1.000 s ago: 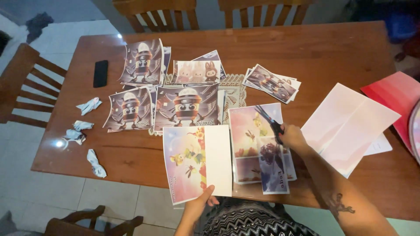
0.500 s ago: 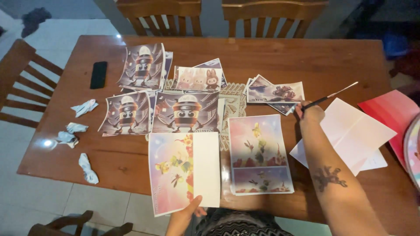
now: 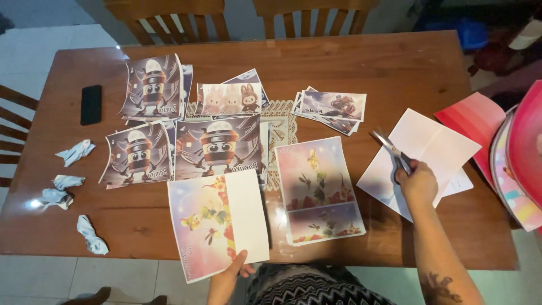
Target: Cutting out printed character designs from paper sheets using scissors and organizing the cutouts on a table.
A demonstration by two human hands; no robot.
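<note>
My left hand [image 3: 228, 275] holds the near edge of a pastel printed sheet [image 3: 203, 226] whose right side is folded over, showing white. My right hand [image 3: 416, 182] grips a pair of scissors [image 3: 389, 148], blades pointing up and left, over a folded white sheet [image 3: 435, 148] at the right. Between my hands a pastel print [image 3: 319, 189] of small flying figures lies flat on the brown wooden table [image 3: 361, 62].
Several cartoon robot prints [image 3: 217, 149] and other pictures [image 3: 333, 106] lie across the table's middle. A black phone [image 3: 91, 104] and crumpled paper scraps [image 3: 68, 181] lie at the left. Pink and red sheets [image 3: 497, 135] sit at the right edge. Wooden chairs [image 3: 169, 17] stand beyond the table.
My right hand lifted the scissors off the middle print, swung right, and now rests lower over the white sheet. The left hand keeps hold of the folded print.
</note>
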